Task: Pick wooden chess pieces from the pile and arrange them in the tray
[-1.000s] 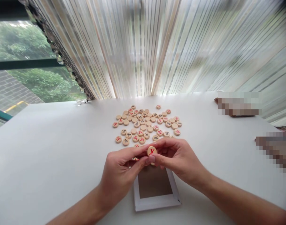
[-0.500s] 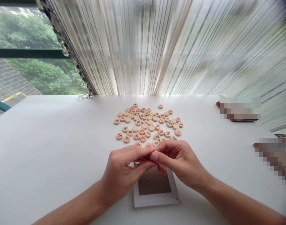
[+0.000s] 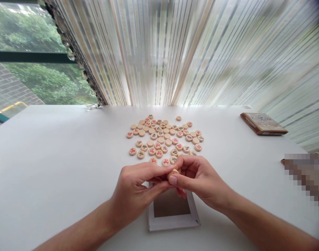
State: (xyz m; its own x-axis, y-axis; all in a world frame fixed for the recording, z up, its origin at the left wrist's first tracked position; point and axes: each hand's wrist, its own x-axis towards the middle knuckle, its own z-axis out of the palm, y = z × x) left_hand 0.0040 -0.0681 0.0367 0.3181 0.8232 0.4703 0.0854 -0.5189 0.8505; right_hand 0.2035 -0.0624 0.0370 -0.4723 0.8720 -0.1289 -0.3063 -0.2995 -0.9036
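Observation:
Both hands meet above a small open white box [image 3: 196, 220]. My left hand [image 3: 134, 191] and my right hand [image 3: 198, 179] pinch one round wooden chess piece [image 3: 173, 172] between their fingertips; only its pale edge shows. Just beyond the fingers lies a spread of several flat wooden chess pieces [image 3: 164, 137] on the white table [image 3: 57, 157], some marked red, some black, some blank side up. The nearest pieces of the spread almost touch my knuckles.
A flat brown box [image 3: 263, 123] lies at the table's far right. A blurred-out patch [image 3: 305, 174] covers the right edge. A striped curtain [image 3: 188, 52] hangs behind the table, with a window [image 3: 25, 69] and trees at the left.
The piece showed its red-marked face a second ago; it is now turned edge-on between my fingertips. Both hands sank slightly toward the box.

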